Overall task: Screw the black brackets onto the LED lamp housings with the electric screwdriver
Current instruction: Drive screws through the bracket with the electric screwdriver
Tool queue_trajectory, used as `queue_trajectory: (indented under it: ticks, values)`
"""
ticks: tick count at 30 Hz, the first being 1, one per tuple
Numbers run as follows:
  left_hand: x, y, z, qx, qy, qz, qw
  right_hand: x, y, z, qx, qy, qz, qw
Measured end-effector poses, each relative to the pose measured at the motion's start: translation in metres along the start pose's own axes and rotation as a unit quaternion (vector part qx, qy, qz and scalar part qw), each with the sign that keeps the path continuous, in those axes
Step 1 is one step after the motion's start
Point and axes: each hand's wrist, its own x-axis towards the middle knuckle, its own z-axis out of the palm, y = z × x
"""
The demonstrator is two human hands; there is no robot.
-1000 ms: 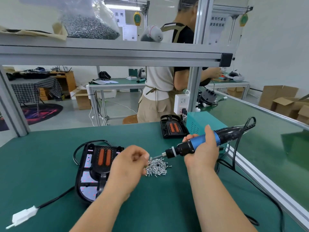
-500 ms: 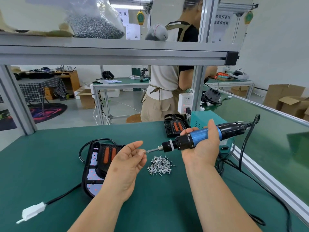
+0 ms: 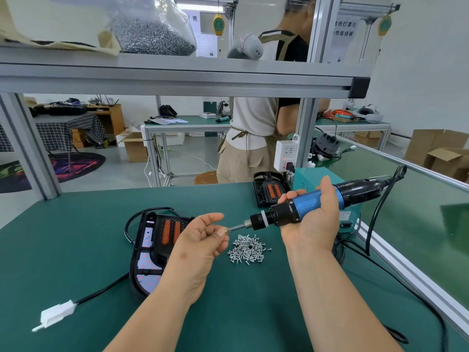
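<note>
My right hand [image 3: 313, 219] grips the blue and black electric screwdriver [image 3: 304, 207], held level above the green mat with its bit pointing left. My left hand [image 3: 200, 240] pinches a small screw [image 3: 226, 230] against the bit's tip. Below the bit lies a pile of silver screws [image 3: 247, 249]. A black LED lamp housing [image 3: 152, 250] with a black bracket and two orange strips lies flat to the left, partly hidden by my left hand. A second housing [image 3: 270, 191] lies at the back of the mat.
A teal power box [image 3: 314, 175] stands behind my right hand, with the screwdriver's black cable [image 3: 375, 217] looping down the right side. A white connector [image 3: 57, 313] on a black lead lies front left. A person stands beyond the bench. A shelf with a bag of screws [image 3: 152, 34] hangs overhead.
My left hand has lifted from the screw pile with a screw and brought it to the bit's tip. My right hand has raised the screwdriver slightly.
</note>
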Motion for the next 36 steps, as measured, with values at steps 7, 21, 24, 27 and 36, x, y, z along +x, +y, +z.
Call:
queue_trajectory:
  ticks: [7, 21, 24, 27, 36]
  values:
    - [0.002, -0.001, -0.005, 0.038, 0.001, -0.012, 0.999, -0.007, 0.001, 0.003, -0.034, -0.036, -0.025, 0.998]
    - [0.007, 0.060, -0.054, 0.286, 0.138, 0.104, 0.942, -0.014, -0.003, 0.013, -0.025, -0.055, -0.042, 0.997]
    - [0.009, 0.068, -0.097, 0.295, 0.209, 0.053, 0.931, -0.025, 0.011, 0.019, -0.032, -0.099, -0.005, 0.995]
    - [-0.002, 0.046, -0.121, 0.278, 0.168, -0.049, 0.945, -0.038, 0.037, 0.024, -0.055, -0.145, 0.032, 0.987]
    - [-0.025, 0.014, -0.124, 0.112, -0.021, -0.161, 0.980, -0.059, 0.096, 0.043, -0.117, -0.175, 0.060, 0.976]
